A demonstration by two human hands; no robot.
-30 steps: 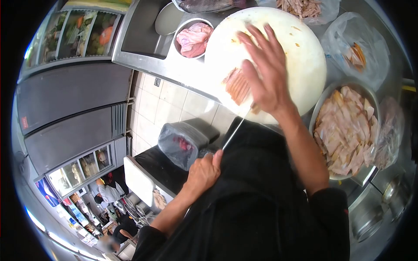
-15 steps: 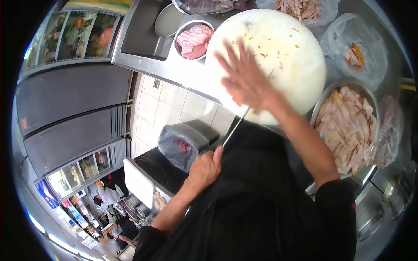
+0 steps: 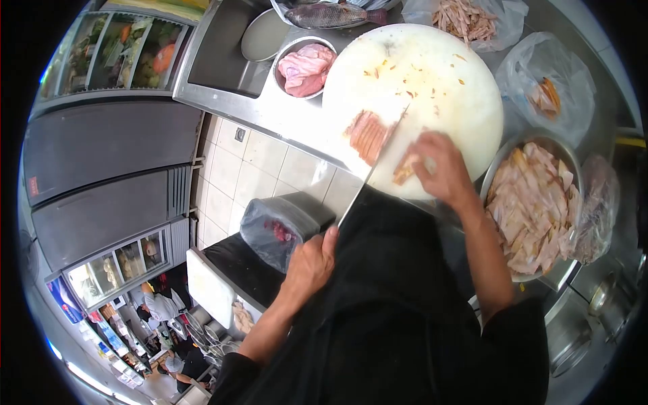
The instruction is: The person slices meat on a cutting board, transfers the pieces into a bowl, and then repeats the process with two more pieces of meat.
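Observation:
My left hand (image 3: 310,266) is closed round the handle of a long knife (image 3: 358,199), its thin blade reaching up over the round white chopping board (image 3: 466,88). Against the blade lies a block of sliced meat (image 3: 368,137), its slices still side by side. My right hand (image 3: 440,167) is over the board to the right of the blade, blurred, with bent fingers and a gap between thumb and fingers. Close to its fingertips is a smaller piece of meat (image 3: 403,170). Small brown crumbs are scattered on the upper part of the board.
A metal bowl of meat strips (image 3: 533,209) stands right of the board, below a plastic bag (image 3: 560,81). Raw meat (image 3: 307,69) fills a bowl at upper left, near a fish (image 3: 331,15) and a sink (image 3: 229,54). A lined bin (image 3: 270,233) stands below the counter.
My right hand, spread over the meat before, has drawn back to the right and its fingers have bent. The sliced block is now uncovered. The knife stays in my left hand, moved slightly.

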